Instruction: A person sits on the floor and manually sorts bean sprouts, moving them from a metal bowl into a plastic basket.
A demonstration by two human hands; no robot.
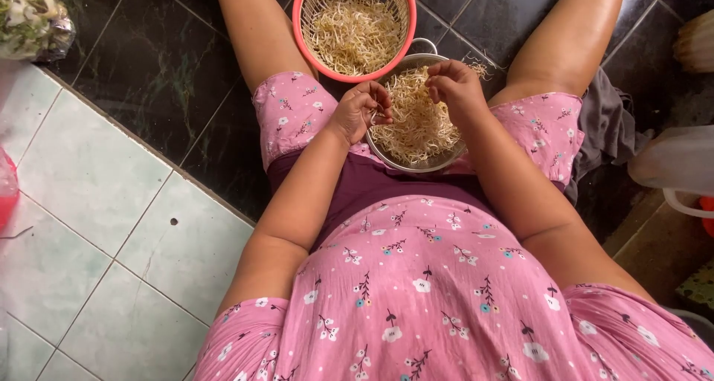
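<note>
Sitting on the floor (pixel 97 202), pale tiles on the left, dark ones further out. A metal bowl (pixel 416 164) rests on the lap between the thighs, heaped with sprouts (pixel 416 121), so both hands reach it easily. Just beyond it, touching its far rim, a pink basket (pixel 301 31) holds more sprouts, probably a separate pile. Left hand (pixel 361 110) hangs over the bowl's left edge, fingers curled shut, pinching a sprout. Right hand (pixel 454 84) over the far right side, fingertips pinched together on a few strands. Grey cloth (pixel 606 121) lies by the right thigh.
</note>
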